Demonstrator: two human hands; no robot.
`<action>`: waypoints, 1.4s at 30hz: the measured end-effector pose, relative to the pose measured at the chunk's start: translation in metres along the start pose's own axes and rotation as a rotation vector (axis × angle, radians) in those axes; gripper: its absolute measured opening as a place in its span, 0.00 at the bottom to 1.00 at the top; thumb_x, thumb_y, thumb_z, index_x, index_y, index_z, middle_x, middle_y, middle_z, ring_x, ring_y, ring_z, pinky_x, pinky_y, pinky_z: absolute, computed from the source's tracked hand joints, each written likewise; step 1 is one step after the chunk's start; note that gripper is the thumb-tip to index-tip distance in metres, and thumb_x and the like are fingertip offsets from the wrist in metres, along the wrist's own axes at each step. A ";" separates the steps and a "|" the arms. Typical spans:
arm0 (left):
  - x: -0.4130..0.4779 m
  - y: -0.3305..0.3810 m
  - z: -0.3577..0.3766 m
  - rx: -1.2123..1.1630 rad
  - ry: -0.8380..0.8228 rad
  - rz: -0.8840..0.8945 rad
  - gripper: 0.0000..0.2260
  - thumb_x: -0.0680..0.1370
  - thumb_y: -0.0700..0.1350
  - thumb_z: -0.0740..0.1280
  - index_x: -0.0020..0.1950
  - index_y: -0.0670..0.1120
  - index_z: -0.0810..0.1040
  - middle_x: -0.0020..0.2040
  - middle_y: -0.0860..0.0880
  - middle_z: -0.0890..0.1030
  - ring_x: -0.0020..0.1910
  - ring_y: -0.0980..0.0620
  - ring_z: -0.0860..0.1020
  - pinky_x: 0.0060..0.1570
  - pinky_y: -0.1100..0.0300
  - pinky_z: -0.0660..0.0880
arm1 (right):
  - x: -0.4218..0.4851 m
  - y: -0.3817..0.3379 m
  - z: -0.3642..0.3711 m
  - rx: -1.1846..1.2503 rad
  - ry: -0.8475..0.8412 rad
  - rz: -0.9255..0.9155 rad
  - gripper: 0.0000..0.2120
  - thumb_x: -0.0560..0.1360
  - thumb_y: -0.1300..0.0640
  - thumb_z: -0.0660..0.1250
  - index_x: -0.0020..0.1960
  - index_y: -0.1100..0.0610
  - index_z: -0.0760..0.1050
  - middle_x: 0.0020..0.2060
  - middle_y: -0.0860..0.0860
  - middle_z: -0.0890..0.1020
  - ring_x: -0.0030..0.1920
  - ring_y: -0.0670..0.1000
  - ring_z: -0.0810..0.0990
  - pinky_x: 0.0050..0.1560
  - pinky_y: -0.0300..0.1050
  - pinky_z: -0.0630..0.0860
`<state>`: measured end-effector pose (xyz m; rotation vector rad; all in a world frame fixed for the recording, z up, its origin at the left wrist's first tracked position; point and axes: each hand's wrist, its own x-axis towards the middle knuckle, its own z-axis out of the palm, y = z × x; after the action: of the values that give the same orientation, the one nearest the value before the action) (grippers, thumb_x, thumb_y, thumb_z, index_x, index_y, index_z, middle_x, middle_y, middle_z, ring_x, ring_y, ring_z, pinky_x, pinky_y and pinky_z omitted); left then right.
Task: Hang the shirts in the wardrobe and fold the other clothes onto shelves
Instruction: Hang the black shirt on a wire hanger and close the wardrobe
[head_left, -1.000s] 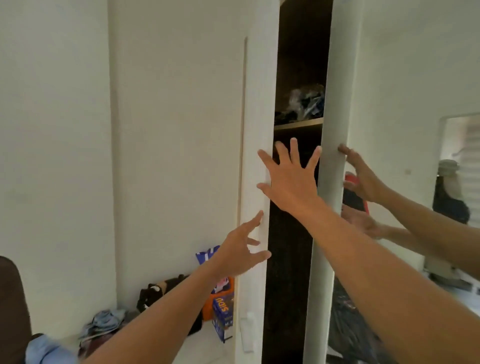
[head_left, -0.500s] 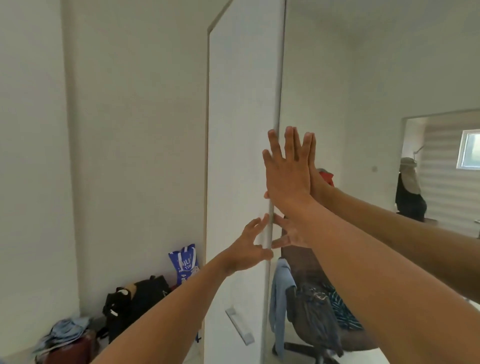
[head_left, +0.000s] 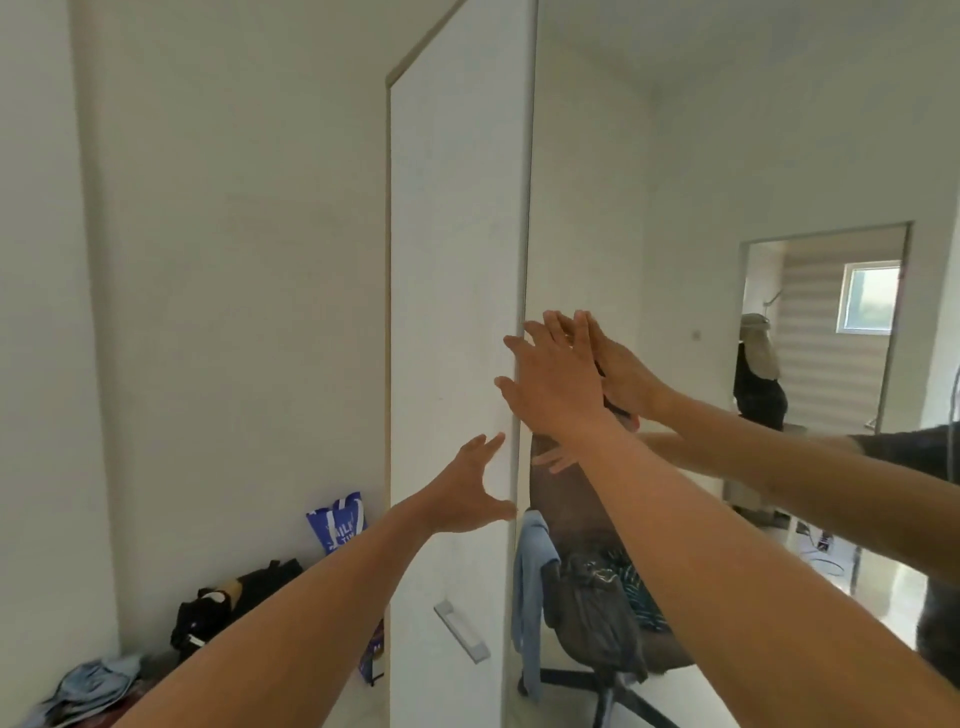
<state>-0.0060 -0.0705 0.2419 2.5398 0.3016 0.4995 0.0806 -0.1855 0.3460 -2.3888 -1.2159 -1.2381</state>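
Observation:
The white wardrobe door (head_left: 452, 260) on the left stands closed against the mirrored door (head_left: 587, 182) on the right. My right hand (head_left: 556, 379) lies flat, fingers spread, on the seam between the two doors. Lower down, my left hand (head_left: 470, 493) is open with its fingers at the white door's right edge. Neither hand holds anything. The wardrobe's inside is hidden. The mirror reflects both my arms and a swivel chair (head_left: 597, 597) draped with clothes, among them a light blue garment (head_left: 527, 587).
A metal handle (head_left: 462, 631) sits low on the white door. On the floor by the left wall lie a black bag (head_left: 234, 603), a blue shopping bag (head_left: 337, 522) and a heap of clothes (head_left: 88, 686). The mirror also reflects a doorway (head_left: 826, 338).
The two wardrobe doors swung shut, hiding the dark interior and its shelf. My right hand now presses on the seam; my left hand has drawn slightly back from the white door.

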 end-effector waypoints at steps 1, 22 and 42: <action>-0.006 0.001 0.000 0.016 -0.001 0.015 0.43 0.75 0.54 0.73 0.81 0.56 0.48 0.82 0.52 0.47 0.79 0.44 0.57 0.73 0.43 0.65 | -0.013 -0.001 -0.006 0.072 -0.007 0.022 0.26 0.81 0.42 0.59 0.76 0.50 0.65 0.77 0.53 0.64 0.79 0.57 0.52 0.77 0.62 0.38; -0.218 0.101 0.178 -0.194 -0.518 0.395 0.43 0.73 0.54 0.76 0.80 0.52 0.55 0.78 0.52 0.64 0.74 0.50 0.66 0.73 0.49 0.66 | -0.495 -0.018 -0.122 0.337 -0.232 1.043 0.22 0.81 0.45 0.62 0.73 0.50 0.68 0.69 0.48 0.73 0.68 0.48 0.72 0.65 0.39 0.65; -0.236 0.167 0.266 -0.475 -0.309 0.715 0.45 0.79 0.47 0.70 0.75 0.66 0.34 0.72 0.67 0.57 0.65 0.59 0.69 0.68 0.57 0.68 | -0.576 -0.002 -0.085 0.248 -0.258 1.268 0.39 0.81 0.36 0.53 0.77 0.41 0.27 0.52 0.50 0.83 0.51 0.54 0.83 0.50 0.47 0.76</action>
<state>-0.0928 -0.4038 0.0534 2.1426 -0.7721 0.3597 -0.1533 -0.5619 -0.0326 -2.3608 0.2331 -0.3357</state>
